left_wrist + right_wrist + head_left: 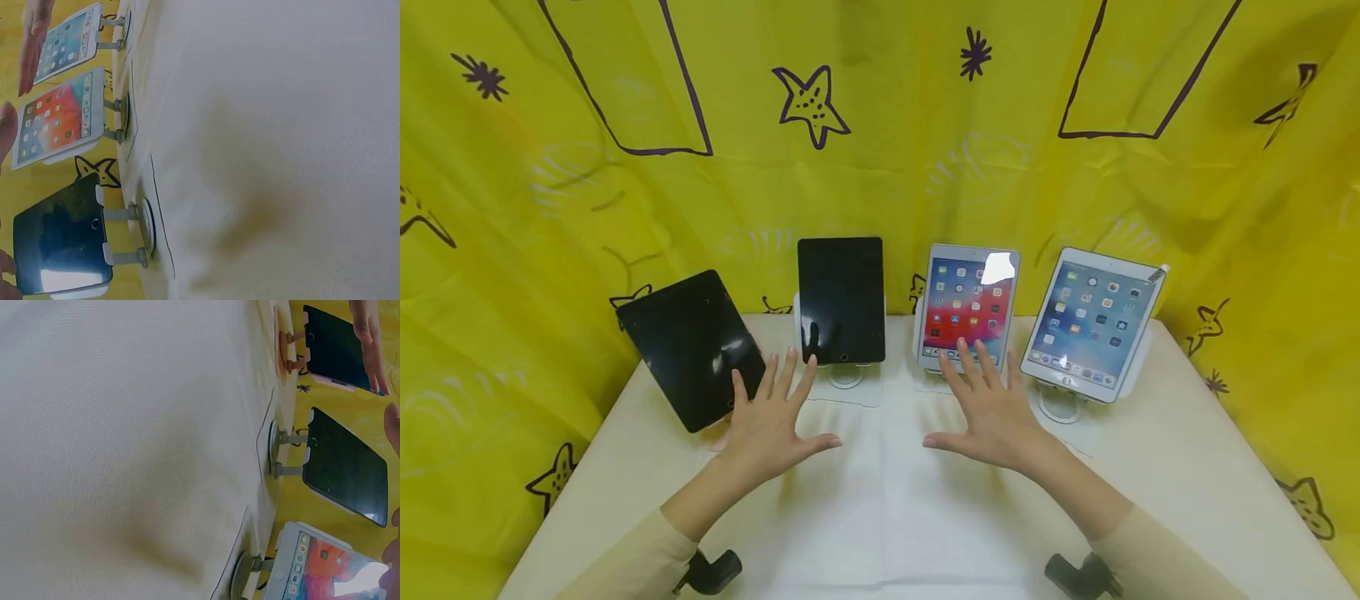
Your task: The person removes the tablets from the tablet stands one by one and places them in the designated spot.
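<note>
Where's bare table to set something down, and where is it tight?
Free: the near table between the two forearms, and the right strip beside the rightmost lit tablet. Crowded: the back row, where the dark tablets and lit tablet stand on stands just beyond the left hand and right hand.

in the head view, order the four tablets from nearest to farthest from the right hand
From the right hand:
1. Red-screen tablet, just beyond its fingers.
2. Blue-screen tablet, to its right.
3. Upright dark tablet, left of centre.
4. Tilted dark tablet, far left, by the left hand.
</note>
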`<state>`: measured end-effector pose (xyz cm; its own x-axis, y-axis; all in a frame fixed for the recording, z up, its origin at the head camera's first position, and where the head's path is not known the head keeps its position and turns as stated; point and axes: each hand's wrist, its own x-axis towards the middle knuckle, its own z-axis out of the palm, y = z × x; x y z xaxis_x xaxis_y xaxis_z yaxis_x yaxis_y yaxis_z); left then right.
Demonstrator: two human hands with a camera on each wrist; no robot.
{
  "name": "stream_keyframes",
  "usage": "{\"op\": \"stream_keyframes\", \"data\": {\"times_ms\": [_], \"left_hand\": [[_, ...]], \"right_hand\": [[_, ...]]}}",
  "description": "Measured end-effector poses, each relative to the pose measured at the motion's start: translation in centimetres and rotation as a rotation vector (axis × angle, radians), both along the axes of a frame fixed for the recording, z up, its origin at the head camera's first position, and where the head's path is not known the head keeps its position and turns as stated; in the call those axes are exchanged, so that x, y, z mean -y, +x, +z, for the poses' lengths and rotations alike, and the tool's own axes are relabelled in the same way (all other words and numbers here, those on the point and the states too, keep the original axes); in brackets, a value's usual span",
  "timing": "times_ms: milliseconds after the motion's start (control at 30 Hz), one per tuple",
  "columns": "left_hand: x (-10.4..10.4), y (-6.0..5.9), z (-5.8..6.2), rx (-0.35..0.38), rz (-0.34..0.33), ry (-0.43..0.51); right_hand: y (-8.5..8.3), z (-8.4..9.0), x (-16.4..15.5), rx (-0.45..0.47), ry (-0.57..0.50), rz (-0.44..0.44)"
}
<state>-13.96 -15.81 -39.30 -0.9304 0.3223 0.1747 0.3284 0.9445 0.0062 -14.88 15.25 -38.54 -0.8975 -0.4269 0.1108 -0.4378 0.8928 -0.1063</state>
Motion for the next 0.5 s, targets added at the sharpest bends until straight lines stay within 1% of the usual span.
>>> {"op": "stream_keyframes", "data": {"times_ms": [233, 500], "left_hand": [[0.8, 0.1, -0.1, 0.002, 0.019, 0.008], [1.6, 0.1, 0.2, 0.016, 0.051, 0.033]], "right_hand": [[-0.3, 0.4, 0.8, 0.007, -0.007, 0.010], [-1.0, 0.5, 2.3, 0.029, -0.033, 0.032]]}}
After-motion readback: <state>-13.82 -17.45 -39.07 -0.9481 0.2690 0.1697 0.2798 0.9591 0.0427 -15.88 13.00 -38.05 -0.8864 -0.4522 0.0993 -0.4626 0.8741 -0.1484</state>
